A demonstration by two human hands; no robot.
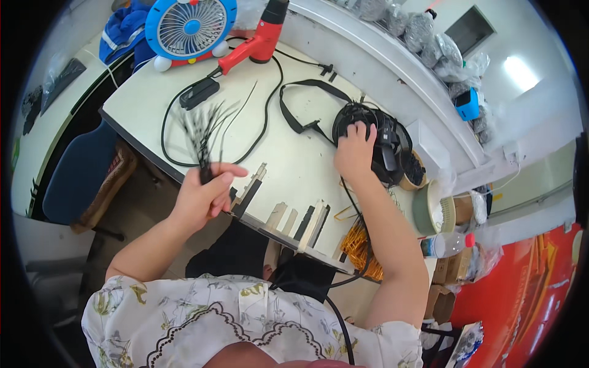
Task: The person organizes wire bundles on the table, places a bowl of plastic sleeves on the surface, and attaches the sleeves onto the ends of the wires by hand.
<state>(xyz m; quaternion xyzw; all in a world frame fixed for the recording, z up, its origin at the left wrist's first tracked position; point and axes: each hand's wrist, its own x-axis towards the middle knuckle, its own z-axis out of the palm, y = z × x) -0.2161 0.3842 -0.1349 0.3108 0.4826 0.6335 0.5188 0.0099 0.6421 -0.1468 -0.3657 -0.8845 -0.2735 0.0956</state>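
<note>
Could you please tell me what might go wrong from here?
The black strands in the left hand might snag on the black cord looped close by. The yellow wires lie near the edge of the table, beside the right arm, so a careless brush could knock some off.

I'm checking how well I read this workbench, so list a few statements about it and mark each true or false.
1. The left hand holds a bundle of black strands. True.
2. The right hand grips the red blower. False: it is at the black strapped gear.
3. The round fan stands left of the red blower. True.
4. The chair backrest is yellow. False: it is dark blue.
5. The orange bundle lies near the person's side of the table. True.
</note>
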